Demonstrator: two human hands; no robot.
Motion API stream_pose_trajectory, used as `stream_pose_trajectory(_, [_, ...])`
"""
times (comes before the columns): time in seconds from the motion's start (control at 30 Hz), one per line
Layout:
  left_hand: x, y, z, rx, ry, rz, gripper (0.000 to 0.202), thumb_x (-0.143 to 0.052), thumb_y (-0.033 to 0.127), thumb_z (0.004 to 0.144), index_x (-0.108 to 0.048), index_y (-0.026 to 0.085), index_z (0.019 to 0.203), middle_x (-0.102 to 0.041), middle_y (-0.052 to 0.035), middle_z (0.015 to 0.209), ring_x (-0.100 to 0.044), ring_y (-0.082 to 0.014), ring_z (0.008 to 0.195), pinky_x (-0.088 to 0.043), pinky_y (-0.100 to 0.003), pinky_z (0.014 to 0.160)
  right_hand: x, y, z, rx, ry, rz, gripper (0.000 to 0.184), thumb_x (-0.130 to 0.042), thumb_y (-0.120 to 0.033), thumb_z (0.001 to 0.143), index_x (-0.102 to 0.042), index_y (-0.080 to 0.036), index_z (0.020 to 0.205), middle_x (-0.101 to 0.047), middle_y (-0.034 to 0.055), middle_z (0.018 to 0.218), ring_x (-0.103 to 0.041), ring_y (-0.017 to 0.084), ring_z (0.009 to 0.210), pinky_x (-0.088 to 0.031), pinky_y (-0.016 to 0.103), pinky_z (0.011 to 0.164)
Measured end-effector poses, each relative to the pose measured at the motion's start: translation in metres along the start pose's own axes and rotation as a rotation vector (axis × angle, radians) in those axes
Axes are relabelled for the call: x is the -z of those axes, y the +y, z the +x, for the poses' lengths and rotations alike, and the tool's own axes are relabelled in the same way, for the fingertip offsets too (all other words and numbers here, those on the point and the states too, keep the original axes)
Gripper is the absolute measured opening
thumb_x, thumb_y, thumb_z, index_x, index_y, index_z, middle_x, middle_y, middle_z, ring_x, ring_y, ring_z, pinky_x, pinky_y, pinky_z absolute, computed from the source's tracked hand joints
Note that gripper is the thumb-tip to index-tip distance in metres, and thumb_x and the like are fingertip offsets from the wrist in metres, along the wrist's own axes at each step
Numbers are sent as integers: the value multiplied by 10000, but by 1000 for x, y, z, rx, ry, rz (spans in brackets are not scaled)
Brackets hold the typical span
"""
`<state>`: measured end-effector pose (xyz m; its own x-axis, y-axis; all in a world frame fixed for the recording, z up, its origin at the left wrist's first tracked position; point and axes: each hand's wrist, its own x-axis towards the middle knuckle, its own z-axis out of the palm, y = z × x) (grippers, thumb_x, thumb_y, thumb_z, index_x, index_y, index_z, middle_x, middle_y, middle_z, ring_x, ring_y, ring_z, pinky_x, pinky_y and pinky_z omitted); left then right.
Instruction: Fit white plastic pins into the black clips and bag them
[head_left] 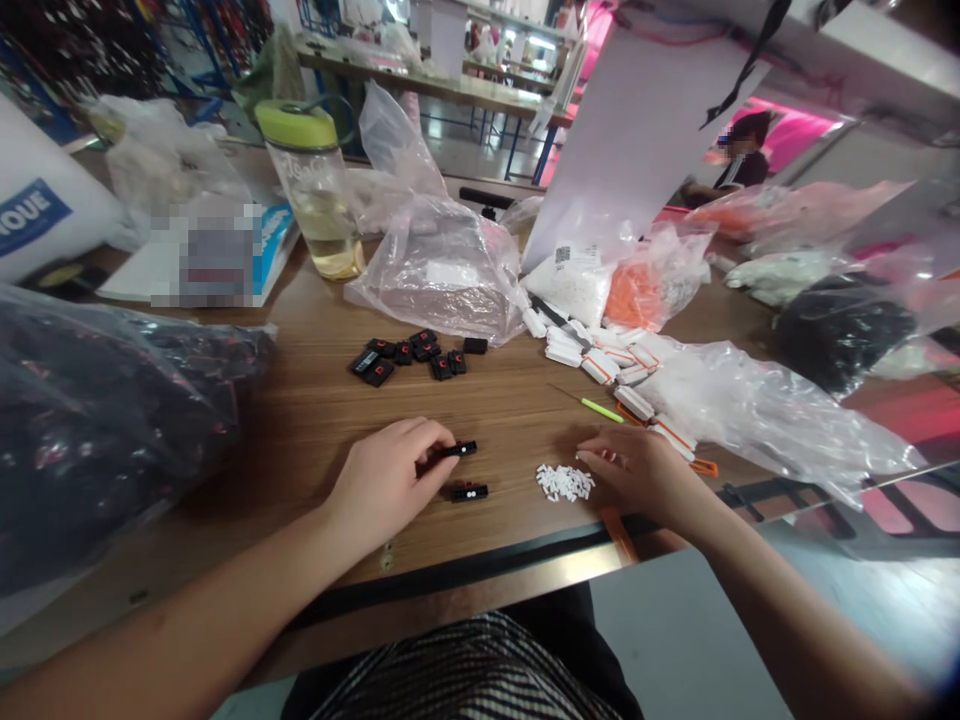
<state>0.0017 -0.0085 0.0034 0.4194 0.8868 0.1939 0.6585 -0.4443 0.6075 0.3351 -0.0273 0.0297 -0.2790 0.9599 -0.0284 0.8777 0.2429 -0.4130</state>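
My left hand (397,470) pinches a black plastic connector (463,449) between thumb and fingers, just above the wooden table. Its end shows a white dot. Below it lies a second black connector (469,493) with two white dots and a bit of red on top. My right hand (637,465) is at the right edge of a small pile of white plastic pieces (564,483). Its thumb and forefinger are pressed together; a pale speck shows at the tips, too small to name. Several black connectors with red parts (409,352) lie farther back.
A green-handled pick (602,409) lies beyond the right hand, near white parts with orange trim (634,402). Clear bags (450,265) and a green-lidded bottle (307,190) stand behind. A large bag of dark parts (112,420) fills the left. A person (739,165) sits far right.
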Motion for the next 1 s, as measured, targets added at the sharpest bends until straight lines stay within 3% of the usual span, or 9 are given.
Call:
stream_pose_trajectory(0.27, [-1, 0, 1, -19, 4, -1, 45, -619, 256, 893, -631, 222, 921, -659, 3, 852, -598, -163, 745, -446, -301, 669, -5, -15, 5, -132, -6, 14, 183, -583, -303, 854, -694, -225, 731, -695, 5, 682, -604, 160, 594, -451, 297, 591])
stream_pose_trajectory(0.33, [-1, 1, 1, -16, 2, -1, 42, -628, 251, 890, -631, 219, 917, -658, 4, 860, -600, -166, 757, -446, -304, 682, -6, -31, 13, -77, -5, 108, 174, -585, -306, 866, -684, -222, 750, -680, 1, 672, -594, 150, 590, -450, 289, 587])
stream_pose_trajectory(0.43, [0, 3, 0, 10, -17, -2, 47, -645, 247, 883, -635, 221, 920, -655, 12, 861, -602, -168, 775, -449, -304, 705, -11, -66, 32, 135, 18, 213, 155, -568, -290, 906, -656, -216, 802, -668, 12, 749, -605, 158, 708, -464, 297, 684])
stream_pose_trajectory(0.57, [1, 4, -1, 29, -39, -7, 54, -653, 246, 884, -643, 226, 933, -658, 16, 868, -603, -166, 780, -442, -291, 697, -21, -103, 55, 392, 13, 89, 114, -571, -241, 931, -637, -197, 850, -660, 49, 900, -574, 198, 882, -421, 375, 841])
stream_pose_trajectory(1.0, [3, 7, 0, 24, -54, -1, 30, -654, 235, 883, -640, 209, 888, -638, 6, 847, -591, -170, 770, -431, -287, 673, -26, -123, 70, 468, -108, -155, 176, -524, -199, 953, -657, -161, 844, -638, 85, 936, -517, 216, 905, -364, 358, 819])
